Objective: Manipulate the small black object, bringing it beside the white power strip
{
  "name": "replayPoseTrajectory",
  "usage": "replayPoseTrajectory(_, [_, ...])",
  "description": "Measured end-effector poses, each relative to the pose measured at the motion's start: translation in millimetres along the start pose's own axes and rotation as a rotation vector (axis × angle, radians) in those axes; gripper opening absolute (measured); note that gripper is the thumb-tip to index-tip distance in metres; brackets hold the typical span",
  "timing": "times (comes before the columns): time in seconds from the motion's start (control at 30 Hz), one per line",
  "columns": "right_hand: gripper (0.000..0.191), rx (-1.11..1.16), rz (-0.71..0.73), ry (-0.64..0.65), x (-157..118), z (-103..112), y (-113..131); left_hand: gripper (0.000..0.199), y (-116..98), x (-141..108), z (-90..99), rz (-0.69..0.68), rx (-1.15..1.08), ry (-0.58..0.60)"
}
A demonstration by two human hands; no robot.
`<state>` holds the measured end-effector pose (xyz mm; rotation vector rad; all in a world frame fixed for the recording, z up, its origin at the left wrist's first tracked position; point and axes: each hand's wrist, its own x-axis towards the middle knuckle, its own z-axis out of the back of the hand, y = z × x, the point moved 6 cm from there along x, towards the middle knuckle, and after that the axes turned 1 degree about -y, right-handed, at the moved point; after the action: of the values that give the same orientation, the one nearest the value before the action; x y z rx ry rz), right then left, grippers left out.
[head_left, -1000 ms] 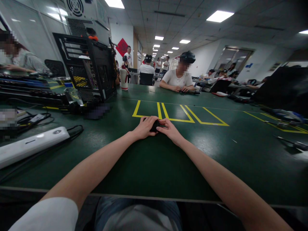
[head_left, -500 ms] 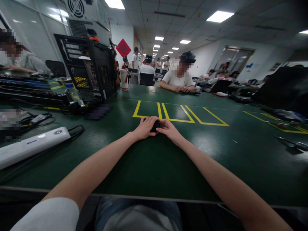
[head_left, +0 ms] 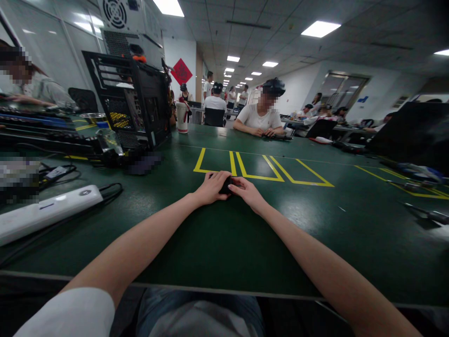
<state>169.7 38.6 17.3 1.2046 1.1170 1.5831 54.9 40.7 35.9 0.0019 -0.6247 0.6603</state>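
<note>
A small black object (head_left: 225, 186) sits low over the green table (head_left: 217, 243), between my two hands, mostly hidden by fingers. My left hand (head_left: 211, 187) is closed round it from the left, with its fingers over the top and the thumb on the near side. From the other side, the bent fingers and thumb of my right hand (head_left: 248, 193) press together against its right end. Its exact kind cannot be made out. Yellow tape outlines (head_left: 240, 166) lie on the table just beyond the hands.
At left stand an open black computer case (head_left: 149, 100) and a white power strip (head_left: 52, 210) with cables. A paper cup (head_left: 182, 118) is behind. Screwdriver-like tools (head_left: 430, 214) lie at right. A person (head_left: 259, 117) sits across the table.
The thumb and fingers of my right hand have drawn closer together at the black object. My left hand keeps its hold. The whole view has shifted very slightly.
</note>
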Motion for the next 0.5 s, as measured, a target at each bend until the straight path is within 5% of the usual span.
replayPoseTrajectory(0.5, [0.036,-0.014,0.023,-0.029,0.5,1.3,-1.2,0.058,0.0,0.8,0.5,0.004,-0.001,-0.002])
